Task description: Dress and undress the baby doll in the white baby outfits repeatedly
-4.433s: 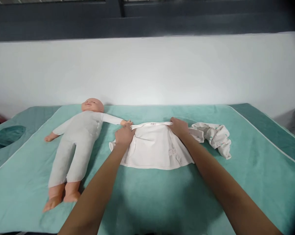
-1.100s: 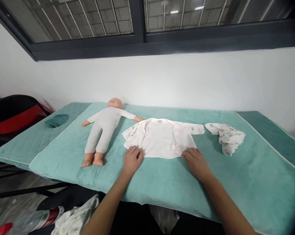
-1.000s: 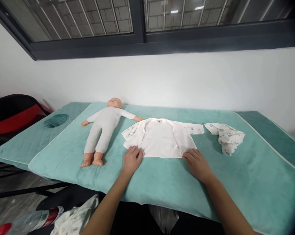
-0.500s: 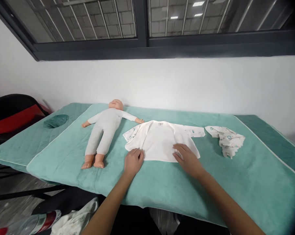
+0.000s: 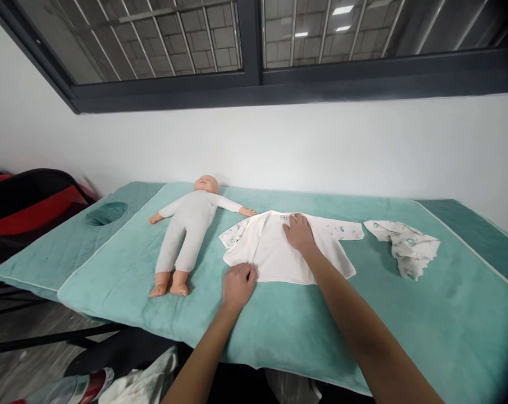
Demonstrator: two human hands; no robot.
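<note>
Centrally on the teal-covered massage bed (image 5: 287, 336), a white baby shirt (image 5: 274, 258) lies spread open and flat, its collar towards the far edge by the wall and its patterned sleeves stretched out to either side. The left hand (image 5: 238, 285) rests at the shirt's near left corner, its fingers (image 5: 250, 271) drawn close together and touching the hem; whether they pinch the cloth cannot be told. The right hand (image 5: 299, 233) lies palm down on the upper middle of the shirt, just beside the collar label (image 5: 284, 217), fingers extended and held side by side, flat on the fabric.

Left of the shirt a baby doll (image 5: 190, 224) in a grey suit lies on its back, head towards the far edge, one outstretched hand just beside the shirt's left sleeve. Towards the right end of the bed a crumpled patterned garment (image 5: 409, 249) sits apart from the shirt. A round face hole (image 5: 106, 213) shows near the bed's left end.
</note>
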